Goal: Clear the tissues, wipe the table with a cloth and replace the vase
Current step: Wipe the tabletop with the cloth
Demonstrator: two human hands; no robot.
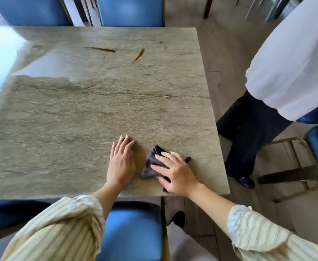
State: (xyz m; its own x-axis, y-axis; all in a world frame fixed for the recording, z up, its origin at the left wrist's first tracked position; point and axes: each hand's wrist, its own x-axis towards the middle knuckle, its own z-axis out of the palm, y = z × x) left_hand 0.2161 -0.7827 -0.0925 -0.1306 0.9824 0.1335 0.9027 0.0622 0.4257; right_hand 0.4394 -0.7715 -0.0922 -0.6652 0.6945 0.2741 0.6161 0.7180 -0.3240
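- The dark cloth [153,162] lies crumpled on the counter [79,110] near its front right corner; its long axis runs from the near edge up and away to the left, ending in a peaked fold that points toward the far side.
- The right hand [175,172] lies flat on top of the cloth, fingers straight and spread, pointing up-left across the fabric; it presses the cloth down rather than gripping it. A small dark tip of cloth shows past the hand on its right side.
- The left hand [121,161] rests palm-down on the bare stone just beside the cloth, not touching it, fingers straight and close together, pointing away from the person.
- Both forearms come in from below in striped, loose sleeves [66,228].
- Brown streaks [105,50] and a few smaller spots mark the far half of the counter, well apart from the cloth.
- Blue chairs [131,228] stand at the near and far sides.
- A second person [258,129] in a white top and dark trousers stands to the right of the counter.
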